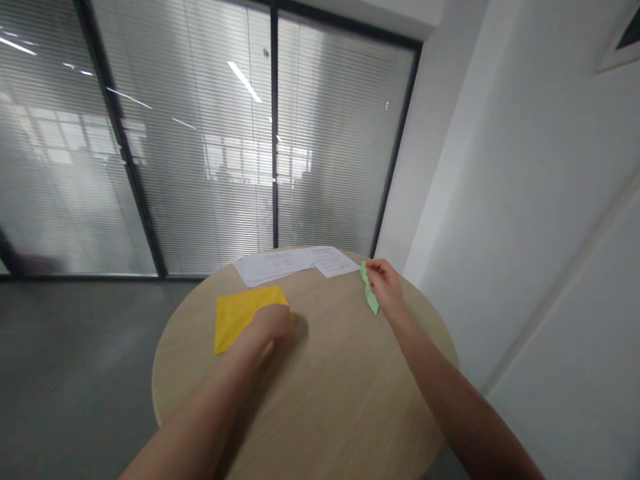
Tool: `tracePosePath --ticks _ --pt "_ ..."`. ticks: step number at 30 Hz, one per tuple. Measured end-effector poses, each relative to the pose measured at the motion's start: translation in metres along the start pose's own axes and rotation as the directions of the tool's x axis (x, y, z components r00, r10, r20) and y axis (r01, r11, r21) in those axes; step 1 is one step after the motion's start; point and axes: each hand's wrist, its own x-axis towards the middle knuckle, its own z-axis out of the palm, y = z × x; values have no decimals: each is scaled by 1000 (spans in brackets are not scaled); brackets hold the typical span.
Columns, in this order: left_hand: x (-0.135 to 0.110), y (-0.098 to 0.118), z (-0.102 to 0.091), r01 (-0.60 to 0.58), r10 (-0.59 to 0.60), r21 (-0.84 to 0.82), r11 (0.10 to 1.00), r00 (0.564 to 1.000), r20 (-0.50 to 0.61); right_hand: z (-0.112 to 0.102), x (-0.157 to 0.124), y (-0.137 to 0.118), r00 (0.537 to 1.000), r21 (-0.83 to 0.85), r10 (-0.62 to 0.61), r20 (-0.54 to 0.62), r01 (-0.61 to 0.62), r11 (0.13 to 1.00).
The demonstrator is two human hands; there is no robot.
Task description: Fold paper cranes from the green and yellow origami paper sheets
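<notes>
Over the left part of the round wooden table (330,373), my left hand (274,321) is curled at the right edge of a flat yellow sheet (235,315). It appears to grip that edge, though the back of the hand hides the fingertips. Whether the sheet is paper or cloth cannot be told. Near the table's right far edge, my right hand (386,283) is closed in a pinch on a crumpled or folded strip of light green paper (371,297). Part of the strip sticks out above the fingers and part hangs below them.
Printed white papers (273,265) overlap at the far edge of the table, between and beyond my hands. A glass partition with blinds (215,167) stands behind the table. A white wall (540,200) rises close on the right. Grey floor (95,373) shows at left.
</notes>
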Motion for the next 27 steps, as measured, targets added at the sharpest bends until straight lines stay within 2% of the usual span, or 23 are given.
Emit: tracePosePath --ticks 2,4,5,6,9,12,13,14,16,18,19,20,21,23,25,27 --pt "-16 29 8 -236 237 -36 971 970 49 16 -9 -8 988 33 48 144 -53 998" --pt "-31 53 16 -469 480 -160 869 876 36 32 -17 -8 973 23 43 227 -50 999" --pt "-36 63 20 -541 564 -244 805 825 33 39 -20 -3 967 9 28 253 -31 999" --pt "-41 71 23 -572 619 -338 747 784 42 45 -23 3 963 -12 18 268 -16 1000" --pt "-48 83 28 -535 694 -558 635 712 107 49 -28 30 967 -94 40 252 -17 995" --pt "-47 80 24 -441 728 -712 546 671 142 37 -29 50 958 -227 94 271 -31 973" --pt "-45 77 20 -400 715 -747 530 685 141 31 -29 54 952 -244 119 282 -49 969" --pt "-42 72 15 -358 682 -774 522 720 127 26 -29 55 946 -249 152 287 -80 965" --pt "-31 56 6 -325 549 -760 562 834 49 17 -29 55 921 -279 262 289 -181 943" --pt "-16 36 -1 -324 347 -609 724 934 -85 12 -29 55 900 -353 318 298 -205 913" --pt "-8 24 -2 -287 235 -493 821 958 -167 11 -30 56 893 -403 330 306 -192 895" --pt "0 12 -3 -197 125 -385 902 971 -205 9 -31 58 886 -453 342 313 -177 874" --pt "7 1 -1 -103 41 -311 945 979 -201 8 -33 62 875 -508 355 329 -153 848" --pt "16 -15 4 12 -48 -238 971 988 -144 7 -37 71 847 -607 387 363 -100 788" --pt "20 -23 11 34 -58 -191 981 991 -123 5 -40 79 835 -672 400 377 -50 739" --pt "21 -22 18 -5 -16 -176 984 993 -117 5 -43 84 834 -716 400 381 -8 698"
